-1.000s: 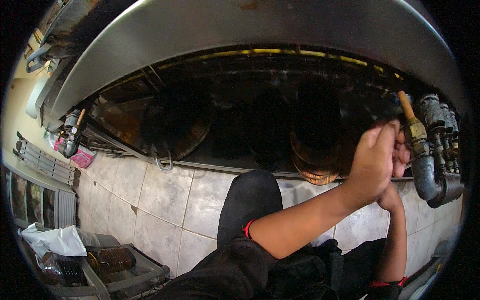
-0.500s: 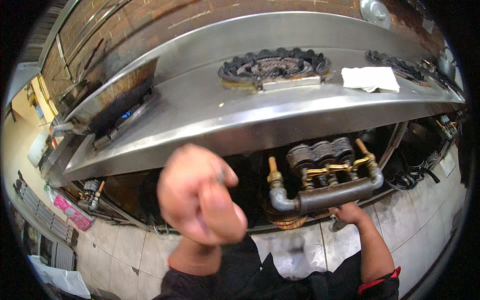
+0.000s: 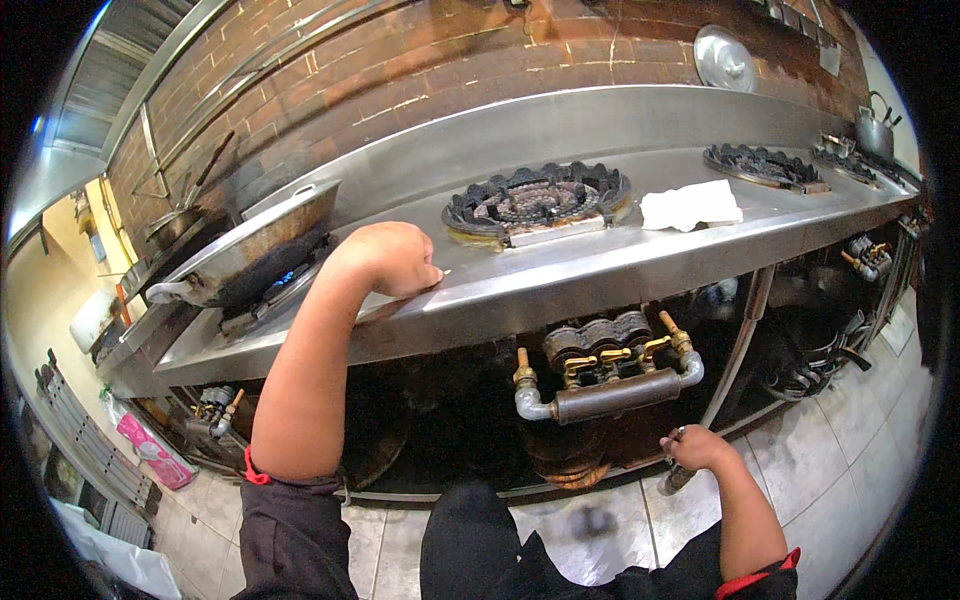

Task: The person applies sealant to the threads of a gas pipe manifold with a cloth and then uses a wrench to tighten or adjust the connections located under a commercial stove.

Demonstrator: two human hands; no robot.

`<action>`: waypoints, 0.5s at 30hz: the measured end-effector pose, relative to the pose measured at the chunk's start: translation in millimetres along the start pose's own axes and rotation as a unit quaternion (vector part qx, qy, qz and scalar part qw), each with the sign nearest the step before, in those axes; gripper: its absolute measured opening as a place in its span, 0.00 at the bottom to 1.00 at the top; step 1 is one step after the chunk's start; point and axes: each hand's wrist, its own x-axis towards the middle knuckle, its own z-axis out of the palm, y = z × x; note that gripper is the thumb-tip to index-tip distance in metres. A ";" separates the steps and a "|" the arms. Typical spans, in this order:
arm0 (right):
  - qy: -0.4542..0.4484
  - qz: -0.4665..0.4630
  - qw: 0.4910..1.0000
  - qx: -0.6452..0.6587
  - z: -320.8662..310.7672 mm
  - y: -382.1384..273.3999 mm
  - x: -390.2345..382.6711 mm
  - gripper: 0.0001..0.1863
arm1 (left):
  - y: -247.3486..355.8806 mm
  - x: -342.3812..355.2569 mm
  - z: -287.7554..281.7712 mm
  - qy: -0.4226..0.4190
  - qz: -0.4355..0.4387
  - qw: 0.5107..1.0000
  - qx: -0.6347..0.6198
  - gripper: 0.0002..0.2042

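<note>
A small pale scrap (image 3: 447, 272) lies near the front lip of the steel counter (image 3: 520, 285), in front and to the left of the middle burner (image 3: 540, 200). The left hand (image 3: 393, 262) is at this scrap, its wrist bent over the counter's front edge and its fingers curled inward; whether the fingertips are pinched on the scrap or only beside it, I cannot tell. The right hand (image 3: 703, 448) is well apart from the left, low in front and to the right of the middle burner, with bent fingers near the foot of a counter leg (image 3: 745, 345); a small dark thing shows at those fingers, but whether they are clamped on it is unclear. A folded white cloth (image 3: 690, 206) lies just to the right of the middle burner. To its left, a large pan (image 3: 240, 255) sits tilted over a blue flame (image 3: 288, 278). Below and in front of it hangs a thick pipe (image 3: 615, 395) with yellow valves (image 3: 613, 355). Farther to its right are another burner (image 3: 765, 167) and, beyond that, a metal pot (image 3: 874, 132). Behind it rises a brick wall (image 3: 450, 60), and behind to its right leans a round lid (image 3: 725, 60). Pale floor tiles (image 3: 585, 535) spread below and in front of it.
</note>
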 end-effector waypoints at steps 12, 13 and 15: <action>0.160 -0.120 0.941 0.273 -124.4 -37.4 -96.8 0.19 | 68.3 -88.2 122.4 -0.105 0.483 0.716 -0.492 0.11; 0.157 -0.165 0.928 0.294 -133.5 -45.2 -104.8 0.20 | 92.1 -76.0 148.5 -0.117 0.445 0.739 -0.493 0.11; 0.183 -0.226 0.921 0.259 -146.2 -62.7 -108.5 0.20 | 150.1 -46.4 195.8 -0.199 0.243 0.678 -0.665 0.14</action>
